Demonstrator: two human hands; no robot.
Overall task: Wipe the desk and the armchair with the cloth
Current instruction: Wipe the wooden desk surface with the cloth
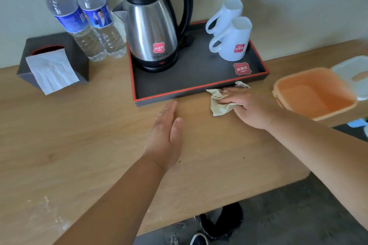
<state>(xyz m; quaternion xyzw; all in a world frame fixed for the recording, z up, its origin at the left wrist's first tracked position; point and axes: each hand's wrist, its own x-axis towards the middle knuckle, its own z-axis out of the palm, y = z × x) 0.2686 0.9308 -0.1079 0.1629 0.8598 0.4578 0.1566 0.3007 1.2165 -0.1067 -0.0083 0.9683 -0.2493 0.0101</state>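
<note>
We are pressing the cloth (221,103) under our right hand (249,109), tray (179,93) blocking ahead, tub (314,93) crowding right, left hand (167,131) lying flat, fingers spread open, bare desk (79,135) lying leftward.

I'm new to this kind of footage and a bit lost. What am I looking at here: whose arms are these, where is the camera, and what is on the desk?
There is no machine here. A person wears a wide-angle camera on the head, looking down, so the two bare arms are their own. This single picture is that head view.

The right hand presses a crumpled beige cloth onto the wooden desk, just in front of a dark tray. The left hand is flat and open, holding nothing; whether it touches the desk is hard to tell.

On the tray stand a steel kettle and two white mugs. To the left are two water bottles and a tissue box. To the right sits an orange tub. No armchair is in view.
</note>
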